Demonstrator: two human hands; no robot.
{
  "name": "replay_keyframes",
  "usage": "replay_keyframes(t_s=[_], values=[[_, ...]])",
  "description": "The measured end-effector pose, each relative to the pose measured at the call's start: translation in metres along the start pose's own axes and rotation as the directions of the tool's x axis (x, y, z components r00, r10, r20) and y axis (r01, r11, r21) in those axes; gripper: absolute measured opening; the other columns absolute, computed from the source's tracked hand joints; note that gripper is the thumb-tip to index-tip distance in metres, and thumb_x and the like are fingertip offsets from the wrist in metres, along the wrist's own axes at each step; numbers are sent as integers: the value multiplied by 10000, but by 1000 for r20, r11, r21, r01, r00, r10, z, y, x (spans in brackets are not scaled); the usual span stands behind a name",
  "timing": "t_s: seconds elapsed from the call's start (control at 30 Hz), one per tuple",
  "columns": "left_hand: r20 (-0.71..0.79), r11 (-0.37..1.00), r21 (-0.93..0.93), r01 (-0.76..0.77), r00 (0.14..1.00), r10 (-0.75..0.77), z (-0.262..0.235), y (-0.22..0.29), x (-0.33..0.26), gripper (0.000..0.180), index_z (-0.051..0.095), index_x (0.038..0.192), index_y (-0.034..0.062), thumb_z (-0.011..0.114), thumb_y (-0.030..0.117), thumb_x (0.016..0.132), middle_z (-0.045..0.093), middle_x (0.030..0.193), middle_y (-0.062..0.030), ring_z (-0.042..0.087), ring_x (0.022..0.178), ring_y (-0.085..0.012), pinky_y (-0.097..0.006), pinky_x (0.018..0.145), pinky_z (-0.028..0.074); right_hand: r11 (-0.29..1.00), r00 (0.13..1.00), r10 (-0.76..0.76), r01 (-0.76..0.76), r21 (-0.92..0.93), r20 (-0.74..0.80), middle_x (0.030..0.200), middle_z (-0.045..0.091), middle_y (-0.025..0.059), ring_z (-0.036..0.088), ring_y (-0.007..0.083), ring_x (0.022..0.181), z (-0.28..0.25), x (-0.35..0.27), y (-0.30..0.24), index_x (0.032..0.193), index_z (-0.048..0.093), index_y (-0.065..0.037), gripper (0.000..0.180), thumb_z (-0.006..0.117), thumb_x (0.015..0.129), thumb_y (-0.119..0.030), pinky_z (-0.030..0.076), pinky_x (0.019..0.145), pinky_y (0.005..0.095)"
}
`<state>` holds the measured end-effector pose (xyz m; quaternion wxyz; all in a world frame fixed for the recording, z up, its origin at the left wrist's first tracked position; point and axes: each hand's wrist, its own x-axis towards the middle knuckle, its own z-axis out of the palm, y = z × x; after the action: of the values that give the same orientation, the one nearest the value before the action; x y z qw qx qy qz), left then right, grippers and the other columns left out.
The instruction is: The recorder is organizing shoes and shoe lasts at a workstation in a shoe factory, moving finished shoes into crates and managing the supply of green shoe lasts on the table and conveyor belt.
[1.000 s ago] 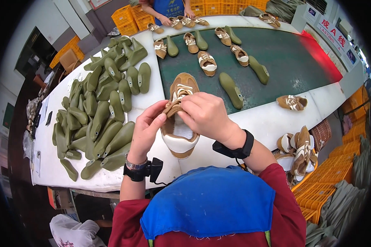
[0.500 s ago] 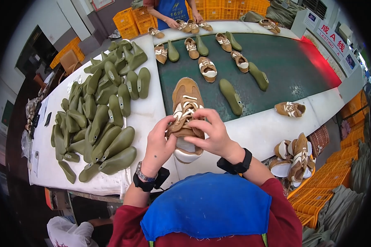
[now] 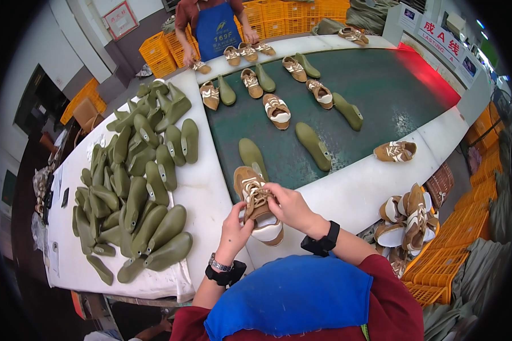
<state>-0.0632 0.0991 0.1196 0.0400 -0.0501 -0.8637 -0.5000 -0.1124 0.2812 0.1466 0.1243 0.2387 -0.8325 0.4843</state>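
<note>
A brown sneaker (image 3: 248, 181) with white stripes is in front of me at the near edge of the green belt, its toe pointing away. My left hand (image 3: 234, 232) grips its left side by the collar, thumb and fingers closed. From the right, my right hand (image 3: 293, 208) pinches the brown shoelaces (image 3: 258, 198) over the tongue. The white heel (image 3: 269, 232) faces me, and the inside shows a pale lining. Just beyond the toe lies a green shoe last (image 3: 251, 152), partly hidden by the sneaker. Another green last (image 3: 313, 145) lies to its right.
A heap of green lasts (image 3: 135, 193) covers the white tabletop (image 3: 202, 199) at left. More sneakers and lasts stand on the green belt (image 3: 392, 85). One sneaker (image 3: 395, 151) lies on the right ledge. Sneakers fill an orange crate (image 3: 429, 275) at lower right. A co-worker (image 3: 216, 28) stands opposite.
My hands and the sneaker are lower in the picture, and a green last now shows beyond the toe. My right fingers have closed on the laces. The co-worker's hands have moved apart.
</note>
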Motion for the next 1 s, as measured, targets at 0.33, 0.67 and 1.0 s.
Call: replay_keyframes(t_s=[0.33, 0.67, 1.0], values=[[151, 812, -315, 491, 871, -468, -13, -95, 95, 523, 333, 1324, 47, 500, 78, 829, 591, 990, -126, 616, 751, -174, -294, 580, 550, 998, 990, 54, -56, 15, 128, 1019, 596, 168, 578, 337, 917, 3, 14, 56, 1128, 512, -53, 350, 593, 792, -108, 483, 772, 377], [-204, 912, 386, 138, 977, -62, 32, -185, 281, 642, 389, 1248, 1, 661, 255, 725, 420, 1205, -288, 455, 1080, -430, -442, 908, 408, 902, 916, 400, -395, -173, -7, 969, 609, 159, 632, 261, 768, -61, -21, 130, 1086, 555, -55, 313, 606, 779, -79, 505, 681, 333], [-47, 776, 631, 1, 998, 38, 35, -240, 314, 657, 292, 1338, 55, 552, 11, 736, 322, 1302, -268, 413, 1144, -407, -409, 923, 393, 344, 717, 438, -690, -636, -541, 1140, 499, 184, 567, 339, 922, -268, -40, 295, 1171, 446, -69, 448, 555, 738, -40, 493, 733, 420]])
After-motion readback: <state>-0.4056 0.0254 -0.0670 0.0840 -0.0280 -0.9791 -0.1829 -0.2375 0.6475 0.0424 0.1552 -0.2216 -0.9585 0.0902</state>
